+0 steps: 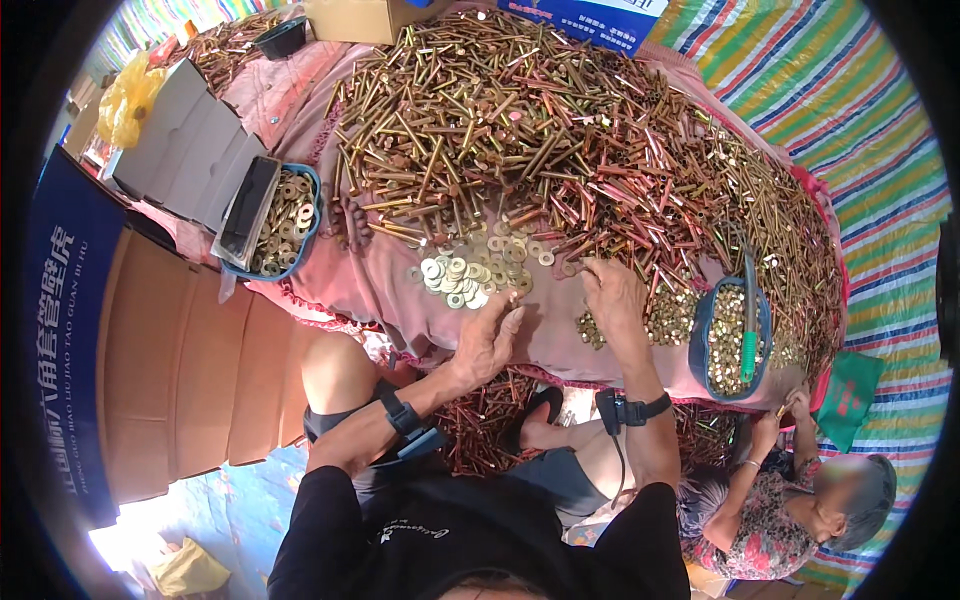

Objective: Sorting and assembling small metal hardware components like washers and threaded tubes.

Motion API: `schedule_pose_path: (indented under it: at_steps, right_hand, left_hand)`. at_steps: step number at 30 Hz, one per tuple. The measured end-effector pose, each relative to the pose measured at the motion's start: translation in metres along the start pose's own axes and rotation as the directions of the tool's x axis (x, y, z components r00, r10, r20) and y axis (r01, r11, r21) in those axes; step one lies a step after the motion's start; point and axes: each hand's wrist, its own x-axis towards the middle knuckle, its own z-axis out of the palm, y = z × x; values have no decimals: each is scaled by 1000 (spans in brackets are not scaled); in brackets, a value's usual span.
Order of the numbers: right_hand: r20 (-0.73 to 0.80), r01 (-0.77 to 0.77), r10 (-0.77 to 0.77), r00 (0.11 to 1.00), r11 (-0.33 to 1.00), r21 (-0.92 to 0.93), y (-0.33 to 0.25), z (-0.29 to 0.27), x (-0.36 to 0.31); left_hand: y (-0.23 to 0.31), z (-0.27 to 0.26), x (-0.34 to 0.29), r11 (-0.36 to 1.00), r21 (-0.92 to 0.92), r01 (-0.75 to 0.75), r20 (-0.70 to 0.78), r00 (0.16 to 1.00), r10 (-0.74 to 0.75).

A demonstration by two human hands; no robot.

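My left hand (pixel 487 340) is just below a pile of pale gold washers (pixel 470 275), thumb and fingertips drawn together. A tiny shiny bit shows at its fingertips, too small to name. My right hand (pixel 615 300) is at the near edge of the heap of bolts (pixel 500 130), its fingers curled together and pointing away from me. What they hold, if anything, is hidden. A loose washer (pixel 570 268) lies beside those fingertips. Small brass-coloured nuts (pixel 670 315) are spread to the right of my right wrist. All this rests on a pink cloth (pixel 380 285).
A blue basin (pixel 318 215) of washers stands at the left, a blue basin (pixel 697 345) of nuts with a green-handled tool (pixel 749 350) at the right. Cardboard boxes (pixel 200 360) line the left side. A co-worker (pixel 770 500) sits at lower right. More bolts (pixel 485 425) lie below the cloth's edge.
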Motion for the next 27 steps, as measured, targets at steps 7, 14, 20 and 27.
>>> schedule_pose_path:
  at_steps: [7, 14, 20, 27]
  right_hand:
    - [-85, -10, 8, 996, 1000, -21, -4, 9, 8]
    - [113, -93, 105, 988, 990, -106, -13, -2, 8]
    - [14, -120, 120, 993, 992, 31, 1, 1, -8]
    - [-6, -108, 109, 994, 992, 69, -5, 9, 4]
  left_hand:
    - [-1, -2, -1, 1000, -19, 1, 2, 1000, -1]
    - [-2, -6, -3, 996, 3, 94, 42, 995, -94]
    - [5, -5, 0, 993, -8, 115, 60, 992, -114]
    - [4, -3, 0, 989, -35, 141, 63, 988, -139]
